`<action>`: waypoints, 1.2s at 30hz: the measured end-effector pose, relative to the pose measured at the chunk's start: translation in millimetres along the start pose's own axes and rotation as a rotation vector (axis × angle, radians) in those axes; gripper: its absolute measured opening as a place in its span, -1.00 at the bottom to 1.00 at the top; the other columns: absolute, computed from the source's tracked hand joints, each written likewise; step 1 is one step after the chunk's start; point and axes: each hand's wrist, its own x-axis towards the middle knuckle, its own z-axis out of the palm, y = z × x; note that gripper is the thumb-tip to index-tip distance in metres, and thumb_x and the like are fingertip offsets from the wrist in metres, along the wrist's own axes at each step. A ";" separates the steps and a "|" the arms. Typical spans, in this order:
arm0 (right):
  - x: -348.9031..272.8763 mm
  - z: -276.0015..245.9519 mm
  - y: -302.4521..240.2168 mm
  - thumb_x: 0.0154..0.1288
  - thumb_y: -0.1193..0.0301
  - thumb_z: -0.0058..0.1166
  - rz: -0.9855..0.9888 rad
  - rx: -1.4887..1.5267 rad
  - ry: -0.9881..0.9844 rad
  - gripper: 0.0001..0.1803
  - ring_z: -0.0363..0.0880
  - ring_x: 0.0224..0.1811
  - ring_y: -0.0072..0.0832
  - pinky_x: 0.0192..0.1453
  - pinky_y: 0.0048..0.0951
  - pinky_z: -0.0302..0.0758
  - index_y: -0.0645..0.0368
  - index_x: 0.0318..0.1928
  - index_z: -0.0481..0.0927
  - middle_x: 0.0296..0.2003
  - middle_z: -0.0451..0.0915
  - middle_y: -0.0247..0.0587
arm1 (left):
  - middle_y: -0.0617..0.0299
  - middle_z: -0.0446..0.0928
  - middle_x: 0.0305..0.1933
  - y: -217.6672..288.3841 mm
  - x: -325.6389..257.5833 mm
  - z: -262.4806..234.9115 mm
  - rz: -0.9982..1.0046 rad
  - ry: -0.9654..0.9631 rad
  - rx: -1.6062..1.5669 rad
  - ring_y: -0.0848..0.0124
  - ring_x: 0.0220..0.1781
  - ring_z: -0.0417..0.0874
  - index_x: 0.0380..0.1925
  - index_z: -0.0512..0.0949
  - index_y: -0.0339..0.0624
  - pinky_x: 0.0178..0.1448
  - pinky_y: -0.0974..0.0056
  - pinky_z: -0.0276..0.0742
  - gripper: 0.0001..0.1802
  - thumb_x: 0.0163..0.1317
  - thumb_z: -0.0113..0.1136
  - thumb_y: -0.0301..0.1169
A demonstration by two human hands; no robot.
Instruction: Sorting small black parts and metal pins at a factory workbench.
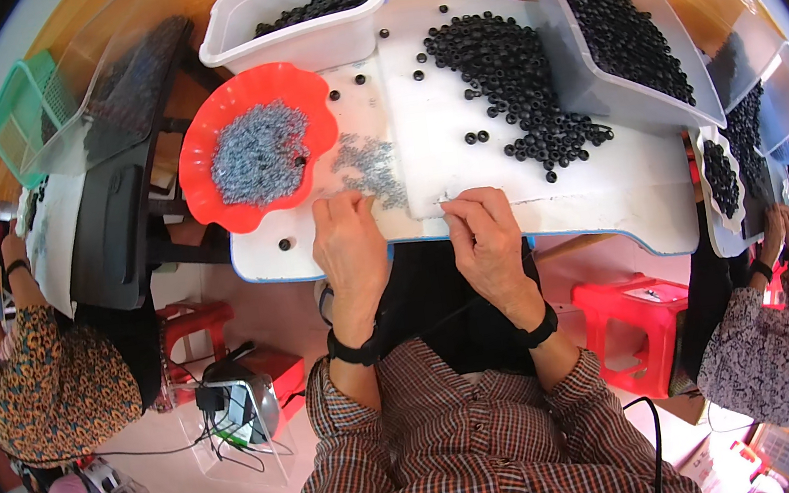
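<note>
My left hand (pixel 351 244) is at the front edge of the white tabletop, fingers curled together beside a loose spread of small silvery metal pieces (pixel 371 166). What it holds, if anything, is hidden. To its right, my right hand (pixel 488 243) pinches thumb and forefinger over the board's edge; a tiny pale glint shows at the tips, too small to name. A red scalloped bowl (pixel 193 178) full of the same silvery pieces (pixel 257 155) stands left of my hands. Small black wheel-like rings (pixel 500 66) lie heaped beyond my right hand, a few scattered apart.
A white tub (pixel 291 47) of black rings stands at the back; a larger translucent bin (pixel 580 76) of them is at the right. Co-workers sit at left (pixel 57 386) and right (pixel 771 348). Red stools (pixel 636 325) flank me, with a cabled clear box (pixel 239 423) at left.
</note>
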 end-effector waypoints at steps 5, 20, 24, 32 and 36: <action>0.9 -9.4 -7.2 0.20 0.64 0.16 0.198 0.345 -0.082 -0.83 0.55 -0.29 -0.39 -0.24 -0.49 0.50 0.26 -0.18 0.61 -0.27 0.53 -0.17 | 0.19 0.51 -0.46 15.7 -12.0 -2.2 0.035 -0.079 -0.423 0.34 -0.45 0.53 -0.25 0.58 -0.27 -0.35 0.24 0.47 -0.87 0.30 0.18 -0.43; 2.9 -32.5 34.0 0.31 0.59 0.11 0.359 0.559 0.065 -0.90 0.50 -0.33 -0.61 -0.24 -0.60 0.46 0.29 -0.17 0.59 -0.27 0.51 -0.28 | 0.16 0.48 -0.56 64.2 7.9 38.7 -0.141 -0.609 -0.653 0.37 -0.50 0.52 -0.24 0.61 -0.34 -0.39 0.30 0.44 -0.80 0.32 0.14 -0.39; -1.2 -31.7 40.8 0.29 0.60 0.14 0.415 0.425 0.092 -0.93 0.50 -0.36 -0.61 -0.29 -0.59 0.46 0.28 -0.22 0.58 -0.31 0.50 -0.28 | 0.07 0.53 -0.48 69.0 32.9 57.4 0.312 -0.096 -0.301 0.21 -0.49 0.56 -0.25 0.60 -0.30 -0.39 0.20 0.46 -0.84 0.30 0.14 -0.42; -1.4 -26.5 42.2 0.24 0.62 0.17 0.322 0.364 0.126 -0.91 0.51 -0.41 -0.55 -0.32 -0.54 0.47 0.28 -0.24 0.55 -0.33 0.51 -0.24 | -0.02 0.46 -0.27 83.6 38.1 75.0 0.330 -0.291 -0.078 0.03 -0.27 0.57 -0.15 0.59 -0.27 -0.22 0.07 0.52 -0.80 0.23 0.13 -0.49; -1.5 -27.8 42.6 0.24 0.62 0.17 0.304 0.331 0.128 -0.90 0.52 -0.42 -0.52 -0.33 -0.53 0.48 0.28 -0.24 0.55 -0.33 0.51 -0.22 | -0.02 0.46 -0.26 82.2 31.8 73.3 0.355 -0.259 -0.095 0.02 -0.21 0.56 -0.21 0.57 -0.29 -0.19 0.05 0.52 -0.83 0.20 0.15 -0.51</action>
